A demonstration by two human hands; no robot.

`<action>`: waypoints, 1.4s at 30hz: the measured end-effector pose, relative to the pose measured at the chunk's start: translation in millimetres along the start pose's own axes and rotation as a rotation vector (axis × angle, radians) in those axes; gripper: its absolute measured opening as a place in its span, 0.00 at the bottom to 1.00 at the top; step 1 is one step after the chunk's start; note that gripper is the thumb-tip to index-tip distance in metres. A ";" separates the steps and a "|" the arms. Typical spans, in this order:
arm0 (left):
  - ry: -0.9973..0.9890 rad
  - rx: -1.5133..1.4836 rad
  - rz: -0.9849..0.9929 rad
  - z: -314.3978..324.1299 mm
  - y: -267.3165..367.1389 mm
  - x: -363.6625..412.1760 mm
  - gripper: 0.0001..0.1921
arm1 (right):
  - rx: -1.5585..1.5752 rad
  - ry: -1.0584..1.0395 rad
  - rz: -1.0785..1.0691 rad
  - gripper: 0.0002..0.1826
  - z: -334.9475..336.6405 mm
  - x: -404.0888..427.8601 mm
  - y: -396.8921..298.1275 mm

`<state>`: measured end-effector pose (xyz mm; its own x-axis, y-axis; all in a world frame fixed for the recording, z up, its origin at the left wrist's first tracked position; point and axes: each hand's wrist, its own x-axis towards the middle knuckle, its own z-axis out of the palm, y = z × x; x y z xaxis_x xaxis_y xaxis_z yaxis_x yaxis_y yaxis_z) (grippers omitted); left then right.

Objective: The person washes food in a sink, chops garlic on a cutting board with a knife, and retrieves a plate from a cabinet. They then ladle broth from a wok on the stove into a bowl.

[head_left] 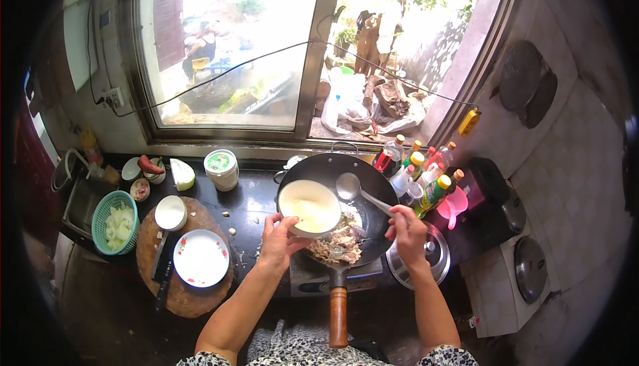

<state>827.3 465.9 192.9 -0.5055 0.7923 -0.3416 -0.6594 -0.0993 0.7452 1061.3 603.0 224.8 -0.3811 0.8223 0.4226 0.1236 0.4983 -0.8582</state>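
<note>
My left hand (pixel 282 238) grips the rim of a white bowl (pixel 309 208) that holds pale yellow liquid, held over the left part of a black wok (pixel 372 216). In my right hand (pixel 408 231) is the handle of a metal ladle (pixel 349 186), its round head above the wok's far inner side. Cooked, browned food (pixel 337 246) lies in the near part of the wok, partly hidden by the bowl. The wok's wooden handle (pixel 338 316) points toward me. Under the wok shows a stove (pixel 364 276), and a glass lid (pixel 430 261) lies to its right, partly behind my right forearm.
Left on the counter, a round wooden chopping board (pixel 199 211) carries a cleaver (pixel 162 261), a floral plate (pixel 201 258) and a small white bowl (pixel 170 213). Beyond are a green basket of cut vegetable (pixel 101 246) and a lidded tub (pixel 221 169). Bottles (pixel 389 156) and a pink scoop (pixel 453 201) stand right. A person (pixel 202 46) is outside.
</note>
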 end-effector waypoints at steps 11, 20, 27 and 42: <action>0.074 -0.020 0.101 -23.8 23.8 -12.0 0.28 | -0.030 -0.135 0.113 0.08 32.8 -21.1 44.2; 0.090 -0.042 0.116 -28.5 28.3 -12.4 0.25 | 0.544 0.069 0.463 0.10 23.1 -13.5 43.1; 0.081 0.011 0.102 -26.3 16.6 -8.4 0.27 | 0.397 0.106 0.291 0.11 -5.5 6.0 -24.2; -0.037 0.011 -0.097 12.7 -16.0 -4.2 0.28 | -0.090 -0.187 -0.211 0.08 -26.3 -22.0 -83.0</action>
<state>847.1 471.8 189.7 -0.4187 0.8194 -0.3914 -0.6982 -0.0149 0.7158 1083.5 550.8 294.4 -0.5679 0.6375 0.5207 0.1015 0.6820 -0.7243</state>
